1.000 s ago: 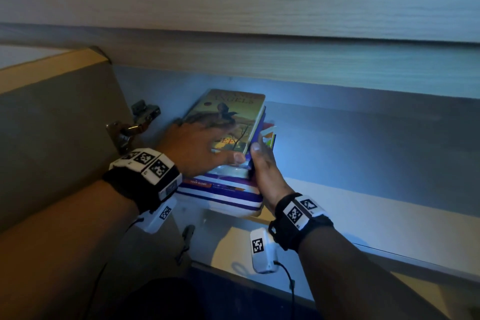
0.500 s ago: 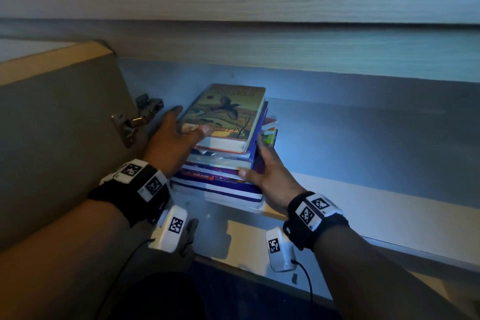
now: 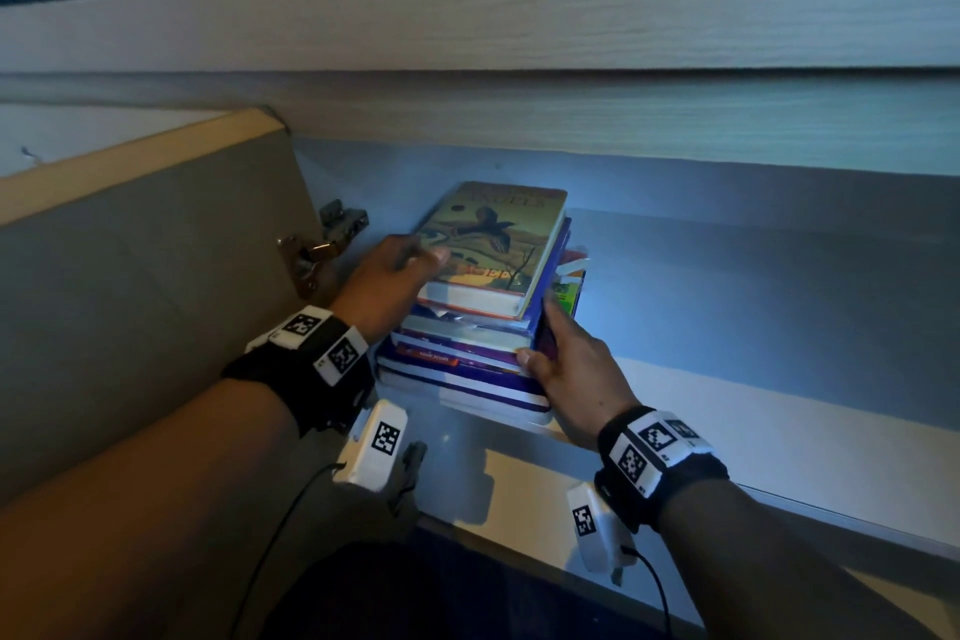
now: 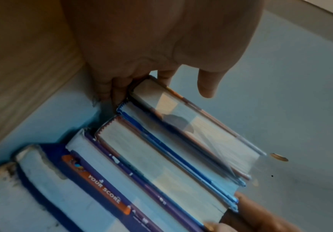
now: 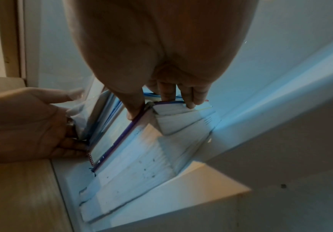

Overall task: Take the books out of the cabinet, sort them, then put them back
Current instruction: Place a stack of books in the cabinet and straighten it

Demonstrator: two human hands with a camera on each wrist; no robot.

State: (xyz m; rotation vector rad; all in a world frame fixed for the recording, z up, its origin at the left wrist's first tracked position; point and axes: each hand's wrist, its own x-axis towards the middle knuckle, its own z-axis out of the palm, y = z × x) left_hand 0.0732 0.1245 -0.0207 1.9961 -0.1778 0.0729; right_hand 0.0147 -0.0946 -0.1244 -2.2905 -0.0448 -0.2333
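Barely any shift since half a second ago: both hands stay clamped on the sides of the book stack (image 3: 483,327), thumbs in the same spots; only the camera has tilted, so a green strip now shows at the top edge of the frame. One stack, roughly six or seven books, exact count unclear; it lies flat on the cabinet shelf (image 3: 727,327) at mid-frame, near the left inner wall. Top book (image 3: 493,244) has a yellowish cover with a flying bird; a spine lower down reads "YOUR SCORE" (image 4: 104,190). Left hand (image 3: 384,286) sits at the stack's left side, thumb lying on the top cover, fingers curled round the spines in the left wrist view. Right hand (image 3: 576,369) is pressed to the stack's right side, thumb on the near face, fingers curled over the page edges in the right wrist view. Open cabinet door (image 3: 130,276) fills mid-left; two metal hinge parts (image 3: 322,250) sit just left of the left hand.
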